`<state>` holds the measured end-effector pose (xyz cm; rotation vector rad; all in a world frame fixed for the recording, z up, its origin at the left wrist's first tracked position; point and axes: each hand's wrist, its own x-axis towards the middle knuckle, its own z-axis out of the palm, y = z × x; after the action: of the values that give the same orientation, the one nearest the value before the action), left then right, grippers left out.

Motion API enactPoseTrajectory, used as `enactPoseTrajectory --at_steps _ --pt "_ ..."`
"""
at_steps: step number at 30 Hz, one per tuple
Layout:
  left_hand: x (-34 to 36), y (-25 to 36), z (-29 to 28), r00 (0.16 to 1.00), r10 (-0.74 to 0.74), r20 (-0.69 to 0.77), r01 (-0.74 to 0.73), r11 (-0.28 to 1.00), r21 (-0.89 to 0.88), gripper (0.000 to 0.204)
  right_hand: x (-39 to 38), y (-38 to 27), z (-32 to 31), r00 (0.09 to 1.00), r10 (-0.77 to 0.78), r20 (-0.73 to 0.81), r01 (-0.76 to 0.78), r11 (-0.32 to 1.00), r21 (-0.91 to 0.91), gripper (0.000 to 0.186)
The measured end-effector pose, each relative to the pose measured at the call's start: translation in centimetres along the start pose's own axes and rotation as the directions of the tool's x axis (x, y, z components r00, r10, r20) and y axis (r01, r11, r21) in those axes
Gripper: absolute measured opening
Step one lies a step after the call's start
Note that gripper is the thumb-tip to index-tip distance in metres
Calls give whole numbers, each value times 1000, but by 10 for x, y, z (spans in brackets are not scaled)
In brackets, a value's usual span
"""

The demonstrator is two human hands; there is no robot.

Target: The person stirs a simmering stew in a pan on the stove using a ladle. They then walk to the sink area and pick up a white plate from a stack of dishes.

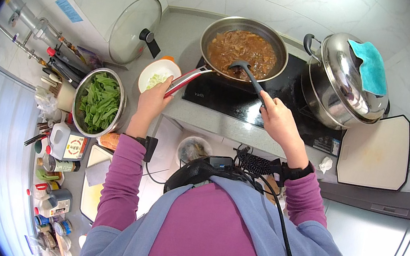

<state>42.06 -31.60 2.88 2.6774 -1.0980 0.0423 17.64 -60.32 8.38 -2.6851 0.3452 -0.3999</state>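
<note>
Food point(250, 46) looks brown and saucy in the pan point(282, 57) on the cooktop point(220, 100), so probably well underway, left fingers point(162, 89) wrapped round the handle point(191, 76), right fingers point(268, 103) gripping the black spatula point(254, 79), with leafy greens point(99, 103) and pale chopped bits point(156, 78) sitting apart, seemingly uncooked.

Head-worn fisheye looks down on nearby pan point(245, 25)

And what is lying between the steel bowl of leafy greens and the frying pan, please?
In the head view, a white bowl with chopped pale-green pieces lies between them, along with the left hand gripping the red-and-silver pan handle.
</note>
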Motion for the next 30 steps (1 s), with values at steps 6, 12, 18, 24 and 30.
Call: enactPoseTrajectory --at_steps 6,12,18,24,30 --pt "0 0 0 1000 -7 4 7 1000 -13 68 12 2 15 1000 -28 1 28 997 69 43" --pt "0 0 0 1000 -6 -7 6 1000 -15 67 23 15 24 998 -37 -59 43 993 107 42" --pt "0 -1 1 1000 -8 3 8 1000 -20 67 45 28 -2 984 -128 -126 147 978 148 43" --pt "-1 1 0 1000 -8 -1 8 1000 3 67 102 42 -1 967 -246 -64 252 961 110 42" --pt "-1 1 0 1000 -2 -15 2 1000 19 66 149 80 7 955 -285 87 284 958 24 47"
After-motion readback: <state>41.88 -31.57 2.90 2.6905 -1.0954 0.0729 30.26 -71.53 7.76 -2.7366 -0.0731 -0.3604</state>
